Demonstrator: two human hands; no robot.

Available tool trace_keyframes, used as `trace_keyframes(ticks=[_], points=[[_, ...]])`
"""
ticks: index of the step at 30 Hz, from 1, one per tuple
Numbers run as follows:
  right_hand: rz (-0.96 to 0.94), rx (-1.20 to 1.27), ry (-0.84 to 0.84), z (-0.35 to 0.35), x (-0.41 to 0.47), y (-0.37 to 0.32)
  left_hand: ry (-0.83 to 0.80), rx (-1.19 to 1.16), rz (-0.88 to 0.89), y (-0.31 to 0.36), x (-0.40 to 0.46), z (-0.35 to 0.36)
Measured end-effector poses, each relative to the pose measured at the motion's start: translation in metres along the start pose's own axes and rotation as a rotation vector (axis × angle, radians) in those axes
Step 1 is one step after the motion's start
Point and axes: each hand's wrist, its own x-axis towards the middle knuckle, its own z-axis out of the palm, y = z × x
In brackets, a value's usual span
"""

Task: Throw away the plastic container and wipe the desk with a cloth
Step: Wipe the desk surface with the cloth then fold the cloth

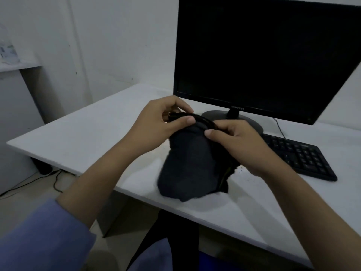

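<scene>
Gripping the dark cloth (187, 165) by its top edge — left hand (156, 122) and right hand (236, 141) both pinching it between thumb and fingers. Hanging over the white desk (82, 137) — just before the monitor (263, 55), beside the keyboard (300, 155).
</scene>
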Motion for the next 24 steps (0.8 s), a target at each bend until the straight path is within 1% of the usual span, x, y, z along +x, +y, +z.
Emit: trace_keyframes(ticks=[2,3,5,7,8,10,12,13,14,16,17,20,22,24], points=[[0.082,0.039,0.024,-0.018,-0.013,0.001,-0.043,-0.13,-0.046,-0.001,0.001,0.017],[0.111,0.034,0.064,-0.028,-0.02,0.003,-0.058,-0.152,-0.058,-0.003,0.001,0.024],[0.135,-0.066,0.197,-0.049,-0.034,0.008,-0.068,-0.098,-0.069,-0.012,-0.001,0.035],[0.121,-0.205,0.351,-0.069,-0.046,0.008,-0.064,0.02,-0.086,-0.024,-0.007,0.039],[0.102,-0.26,0.402,-0.075,-0.051,0.005,-0.062,0.075,-0.101,-0.03,-0.011,0.038],[0.063,-0.418,0.425,-0.074,-0.055,-0.001,-0.054,0.147,-0.144,-0.043,-0.021,0.034],[0.047,-0.625,0.364,-0.056,-0.055,0.0,-0.031,0.214,-0.182,-0.056,-0.031,0.026],[0.052,-0.695,0.287,-0.043,-0.053,0.004,-0.016,0.251,-0.193,-0.062,-0.036,0.021],[0.065,-0.72,0.181,-0.029,-0.052,0.009,0.0,0.29,-0.203,-0.067,-0.041,0.017],[0.111,-0.675,-0.014,-0.003,-0.052,0.017,0.024,0.373,-0.23,-0.076,-0.048,0.007],[0.121,-0.643,-0.057,0.005,-0.052,0.02,0.029,0.407,-0.244,-0.079,-0.051,0.003],[0.113,-0.56,-0.034,0.007,-0.051,0.028,0.037,0.478,-0.27,-0.089,-0.054,-0.007],[0.101,-0.588,-0.065,0.002,-0.054,0.033,0.037,0.499,-0.281,-0.095,-0.055,-0.01],[0.093,-0.667,-0.174,0.001,-0.059,0.042,0.044,0.508,-0.285,-0.096,-0.057,-0.011]])
